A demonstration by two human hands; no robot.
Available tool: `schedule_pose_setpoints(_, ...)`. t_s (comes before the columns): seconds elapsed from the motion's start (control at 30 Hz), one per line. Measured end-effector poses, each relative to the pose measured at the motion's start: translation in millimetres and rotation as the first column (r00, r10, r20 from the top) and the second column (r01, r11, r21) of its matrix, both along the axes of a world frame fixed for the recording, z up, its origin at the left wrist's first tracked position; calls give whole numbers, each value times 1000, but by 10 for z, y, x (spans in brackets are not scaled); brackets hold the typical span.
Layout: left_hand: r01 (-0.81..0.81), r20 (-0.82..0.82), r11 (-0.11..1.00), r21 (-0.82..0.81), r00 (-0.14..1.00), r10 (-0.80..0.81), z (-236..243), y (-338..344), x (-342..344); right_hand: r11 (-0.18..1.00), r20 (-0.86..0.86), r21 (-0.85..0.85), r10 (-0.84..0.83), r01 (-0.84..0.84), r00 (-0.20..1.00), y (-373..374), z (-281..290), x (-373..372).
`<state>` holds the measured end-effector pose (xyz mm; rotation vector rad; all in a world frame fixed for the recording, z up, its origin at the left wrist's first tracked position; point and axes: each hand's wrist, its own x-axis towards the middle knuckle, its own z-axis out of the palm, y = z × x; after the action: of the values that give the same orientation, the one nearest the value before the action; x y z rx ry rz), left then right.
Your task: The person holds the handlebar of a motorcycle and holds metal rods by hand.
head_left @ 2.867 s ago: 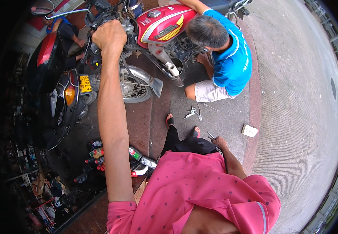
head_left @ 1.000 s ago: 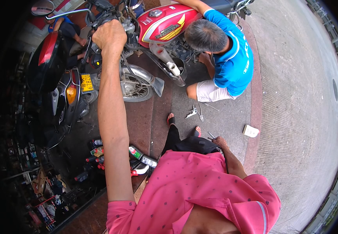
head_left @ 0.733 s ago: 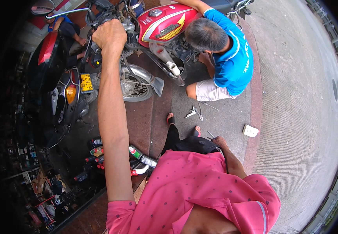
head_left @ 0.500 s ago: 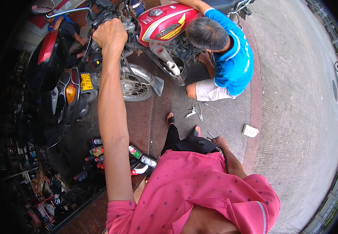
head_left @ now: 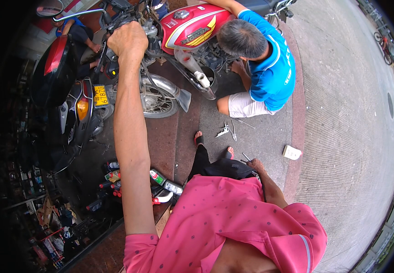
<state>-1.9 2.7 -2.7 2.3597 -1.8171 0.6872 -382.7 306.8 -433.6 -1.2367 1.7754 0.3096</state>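
My left arm reaches far forward, and my left hand (head_left: 127,40) is closed in a fist around the handlebar of a red motorcycle (head_left: 192,27). The grip itself is hidden under my fingers. Low at my right side, beside a black waist bag (head_left: 228,168), my right hand (head_left: 257,166) is closed on a slim grey metal rod (head_left: 246,157); its kind is not clear. A person in a blue shirt (head_left: 274,68) squats at the motorcycle's engine, one arm over the tank and the other hand down by the engine.
A black scooter (head_left: 69,107) stands at left. Several oil bottles (head_left: 166,183) stand near my left side. A silver gun-shaped tool (head_left: 223,130) and thin tools lie on the ground. A white container (head_left: 291,152) sits at the kerb strip. Another person (head_left: 81,38) sits behind the scooter.
A red two-wheeler on the road at far right has moved farther up the picture. Both my hands and the squatting person stay where they were.
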Motion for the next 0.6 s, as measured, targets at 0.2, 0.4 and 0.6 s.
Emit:
schedule_pose_setpoints(0.2, -4, -3, 1000, 7, 1000, 4, -1, 6, 2, 996, 19, 82, 30, -32, 999, -48, 93, 12)
schedule_pose_setpoints(0.4, -4, -9, 1000, 14, 1000, 5, 0, 8, 2, 996, -1, 92, 5, -5, 1000, -55, 113, 31)
schedule_pose_setpoints(0.6, 4, -3, 1000, -3, 1000, -4, 3, 8, -1, 997, 23, 81, 18, -20, 1000, -35, 44, 6)
